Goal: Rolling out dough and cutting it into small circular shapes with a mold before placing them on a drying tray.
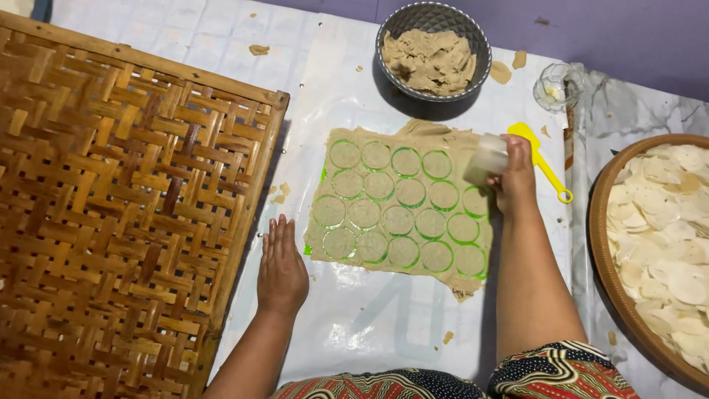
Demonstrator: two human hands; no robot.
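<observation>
- Beige dough sheet (402,203) is lying flat on the plastic-covered surface (369,318), scored with rows of rounds; green is showing through the cuts
- Right hand (517,177) is gripping a pale round cutter (486,159), fingers wrapped about it, at the sheet's right edge; a yellow scraper (543,162) is lying just beyond the knuckles
- Left hand (281,266) is resting flat, fingers together and holding nothing, between the sheet and a woven bamboo tray (111,207)
- Metal bowl (433,48) is holding spare dough beyond the fingertips

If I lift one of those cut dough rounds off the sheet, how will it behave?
Each dough round looks thin and soft, so it would probably flop and stretch. It may cling to the green sheet. The right hand holds the cutter.
</observation>
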